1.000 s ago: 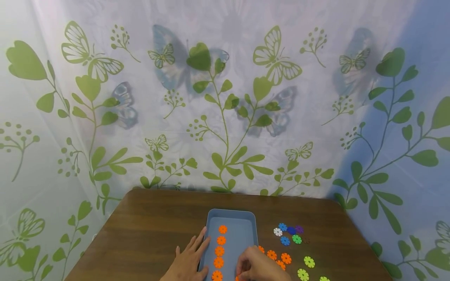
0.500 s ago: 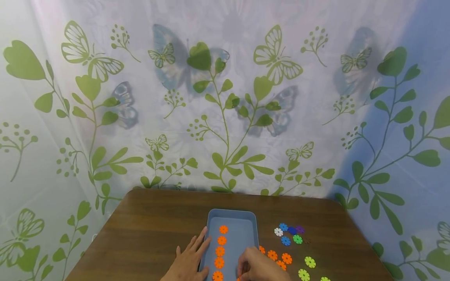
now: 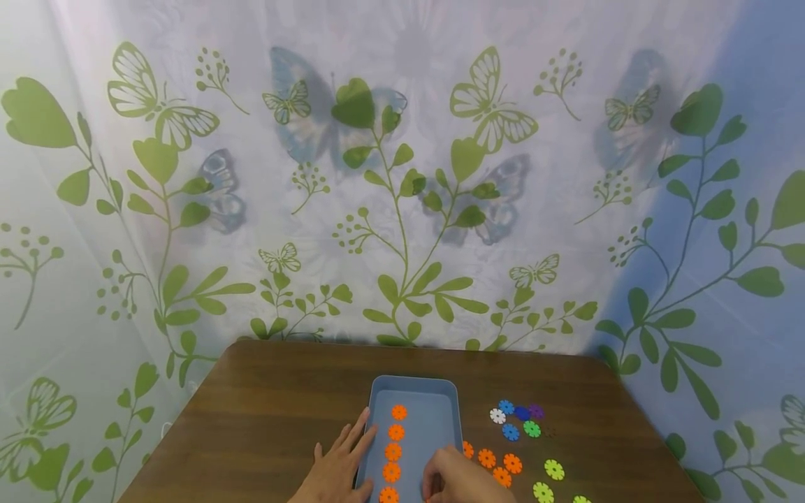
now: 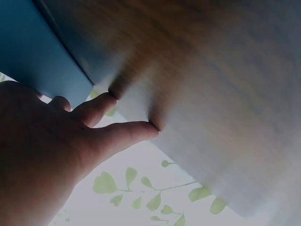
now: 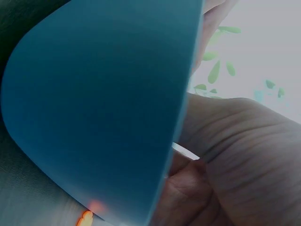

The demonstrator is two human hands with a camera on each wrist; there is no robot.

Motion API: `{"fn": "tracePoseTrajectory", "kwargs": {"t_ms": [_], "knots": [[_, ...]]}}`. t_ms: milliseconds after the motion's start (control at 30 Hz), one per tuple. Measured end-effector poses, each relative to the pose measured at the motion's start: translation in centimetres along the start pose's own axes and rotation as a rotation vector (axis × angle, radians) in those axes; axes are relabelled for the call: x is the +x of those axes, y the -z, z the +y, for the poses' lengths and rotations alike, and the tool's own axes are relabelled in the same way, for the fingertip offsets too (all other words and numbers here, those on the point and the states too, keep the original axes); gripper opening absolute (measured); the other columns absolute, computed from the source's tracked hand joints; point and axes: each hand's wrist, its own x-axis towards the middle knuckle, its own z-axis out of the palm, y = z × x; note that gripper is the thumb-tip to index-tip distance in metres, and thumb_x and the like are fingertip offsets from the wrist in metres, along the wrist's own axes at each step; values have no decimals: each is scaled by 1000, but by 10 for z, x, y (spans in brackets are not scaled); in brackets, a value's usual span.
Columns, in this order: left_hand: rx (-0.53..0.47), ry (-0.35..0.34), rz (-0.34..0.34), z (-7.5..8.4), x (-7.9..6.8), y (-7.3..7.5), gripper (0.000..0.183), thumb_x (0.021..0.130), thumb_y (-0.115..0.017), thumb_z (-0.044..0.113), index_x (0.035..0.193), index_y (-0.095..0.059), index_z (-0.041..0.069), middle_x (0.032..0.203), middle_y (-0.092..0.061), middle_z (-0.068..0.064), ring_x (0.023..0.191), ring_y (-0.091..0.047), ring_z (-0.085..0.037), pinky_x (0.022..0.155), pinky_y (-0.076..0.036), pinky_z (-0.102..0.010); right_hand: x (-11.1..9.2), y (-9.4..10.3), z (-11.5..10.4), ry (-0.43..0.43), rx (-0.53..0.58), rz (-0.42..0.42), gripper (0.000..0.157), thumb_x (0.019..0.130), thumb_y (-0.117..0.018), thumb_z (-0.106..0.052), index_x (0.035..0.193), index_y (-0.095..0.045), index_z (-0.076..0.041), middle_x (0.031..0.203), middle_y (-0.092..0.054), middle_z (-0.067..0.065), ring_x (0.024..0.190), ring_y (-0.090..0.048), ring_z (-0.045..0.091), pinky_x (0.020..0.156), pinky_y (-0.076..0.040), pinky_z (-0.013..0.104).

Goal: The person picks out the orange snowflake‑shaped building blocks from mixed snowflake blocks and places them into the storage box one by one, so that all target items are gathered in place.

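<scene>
A grey-blue tray (image 3: 415, 383) holds a column of several orange notched plastic discs (image 3: 393, 452) along its left side. My left hand (image 3: 339, 464) lies with spread fingers against the tray's left edge. In the left wrist view, two fingertips of the left hand (image 4: 61, 136) rest on the wood beside the tray wall (image 4: 42, 52). My right hand (image 3: 462, 478) reaches over the tray's right rim, fingers curled down, pinching an orange disc (image 3: 428, 499) that is mostly hidden. The tray's outer wall (image 5: 99, 103) hides the fingertips of the right hand (image 5: 235, 136) in the right wrist view.
Right of the tray on the brown table (image 3: 289, 391) lie loose orange discs (image 3: 487, 458) and yellow-green discs (image 3: 554, 469). Farther back sits a mixed group with white (image 3: 497, 416), blue (image 3: 511, 432), green (image 3: 531, 429) and purple (image 3: 536, 411) discs. A patterned curtain (image 3: 415, 279) hangs behind.
The right hand stays at nearly the same spot in the tray, with only a slight shift of its fingers. The left hand and the discs have kept their places.
</scene>
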Motion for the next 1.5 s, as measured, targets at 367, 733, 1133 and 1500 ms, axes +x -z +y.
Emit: {"fn": "tracePoseTrajectory", "kwargs": {"t_ms": [367, 733, 1133, 1500], "knots": [[13, 37, -31, 11, -2, 8, 81, 98, -70, 41, 167, -41, 10, 180, -20, -13, 148, -42, -59, 88, -28, -98, -2, -1, -4, -26, -30, 19, 20, 83, -83, 7, 73, -78, -10, 63, -67, -9, 53, -57, 3, 52, -51, 23], [1, 20, -31, 7, -4, 3, 81, 99, -69, 44, 166, -41, 9, 180, -20, -13, 147, -41, -61, 87, -27, -99, -4, -4, -1, -26, -45, 34, 21, 82, -84, 7, 73, -78, -11, 63, -66, -10, 54, -57, 2, 52, -51, 23], [1, 36, -31, 12, -3, 7, 81, 97, -73, 36, 166, -42, 8, 180, -20, -13, 148, -41, -60, 88, -27, -99, -4, -4, -2, -34, -73, 45, 17, 83, -85, 3, 75, -79, -11, 64, -67, -11, 56, -60, 2, 54, -53, 23], [22, 48, -17, 15, -3, 9, 81, 97, -73, 35, 166, -42, 9, 179, -21, -13, 150, -40, -59, 90, -25, -99, -12, 19, -7, 169, -39, 119, 10, 87, -85, 4, 85, -79, -4, 79, -73, -10, 70, -62, -4, 65, -56, 22]]}}
